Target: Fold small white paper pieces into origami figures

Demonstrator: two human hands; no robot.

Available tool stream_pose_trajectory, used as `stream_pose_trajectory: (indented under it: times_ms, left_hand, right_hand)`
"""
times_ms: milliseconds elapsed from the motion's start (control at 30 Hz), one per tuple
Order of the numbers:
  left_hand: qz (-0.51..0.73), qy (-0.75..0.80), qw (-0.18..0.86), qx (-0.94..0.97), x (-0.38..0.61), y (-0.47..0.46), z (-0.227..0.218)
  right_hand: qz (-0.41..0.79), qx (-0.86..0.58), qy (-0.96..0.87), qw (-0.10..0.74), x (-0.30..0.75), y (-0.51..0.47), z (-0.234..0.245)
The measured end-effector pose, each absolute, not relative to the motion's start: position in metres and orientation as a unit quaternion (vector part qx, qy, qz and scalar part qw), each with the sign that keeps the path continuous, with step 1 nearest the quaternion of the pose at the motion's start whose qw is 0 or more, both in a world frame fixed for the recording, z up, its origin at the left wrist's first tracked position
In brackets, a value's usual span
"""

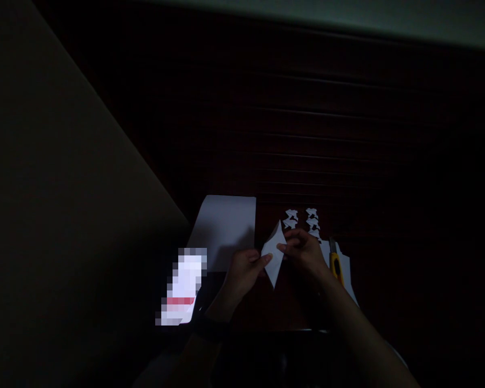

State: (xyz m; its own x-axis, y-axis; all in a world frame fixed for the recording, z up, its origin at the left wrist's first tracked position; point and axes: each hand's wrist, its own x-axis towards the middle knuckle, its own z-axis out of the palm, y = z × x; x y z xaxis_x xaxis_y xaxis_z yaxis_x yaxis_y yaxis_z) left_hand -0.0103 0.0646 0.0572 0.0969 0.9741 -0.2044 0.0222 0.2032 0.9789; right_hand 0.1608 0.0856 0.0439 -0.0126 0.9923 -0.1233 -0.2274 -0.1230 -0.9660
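A folded piece of white paper [274, 261], pointed at its top and bottom, is held up between both hands. My left hand [244, 272] pinches its left edge, with the thumb on the near face. On the opposite edge my right hand [305, 250] grips it, thumb also on the face and fingers behind. The fingers behind the paper are partly hidden. Just beyond the right hand lie small folded paper pieces [312, 222] in two columns. A yellow utility knife [336, 267] rests beside the right wrist on white paper sheets [351, 277].
A large white sheet [226, 221] lies on the dark table to the left. In front of it glows a lit screen [184, 285], its content blurred out. A pale wall [64, 188] slants along the left side. The room is very dim.
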Motion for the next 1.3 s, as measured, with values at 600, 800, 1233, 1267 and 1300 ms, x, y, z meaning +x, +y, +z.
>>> stream_pose_trajectory:
  times_ms: [600,800,1233,1267,1300]
  left_hand:
    - [0.396,0.531,0.55,0.508,-0.011,0.067,0.052]
    - [0.41,0.539,0.53,0.51,-0.011,0.067,0.049]
    - [0.359,0.537,0.573,0.504,-0.013,0.065,0.051]
    - [0.361,0.53,0.572,0.511,-0.013,0.065,0.052]
    - [0.362,0.523,0.572,0.518,-0.012,0.064,0.053]
  right_hand:
    - [0.607,-0.488,-0.408,0.476,0.159,0.082,0.037]
    - [0.603,-0.497,-0.446,0.435,0.157,0.08,0.034]
    - [0.604,-0.501,-0.418,0.458,0.158,0.081,0.037]
    - [0.607,-0.499,-0.409,0.464,0.158,0.081,0.037]
    - [0.609,-0.497,-0.401,0.471,0.158,0.082,0.037]
